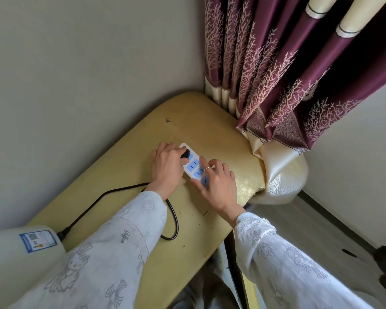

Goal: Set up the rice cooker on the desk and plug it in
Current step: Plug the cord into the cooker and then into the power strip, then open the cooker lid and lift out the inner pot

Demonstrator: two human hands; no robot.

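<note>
Against the grey wall (pixel 76 74) and purple curtain (pixel 288 63) stands the yellow desk (pixel 198 121), scuffed, its far half bare, its right edge dropping to the floor (pixel 310 224); at the near left edge sits the white rice cooker (pixel 13 248), its black cord (pixel 112 192) looping across the top; mid-desk lies the white power strip (pixel 194 166); the right hand (pixel 218 184) lies spread flat on its near end, grasping nothing; the left hand (pixel 165 166) pinches the black plug (pixel 186 153) at the farthest socket.
</note>
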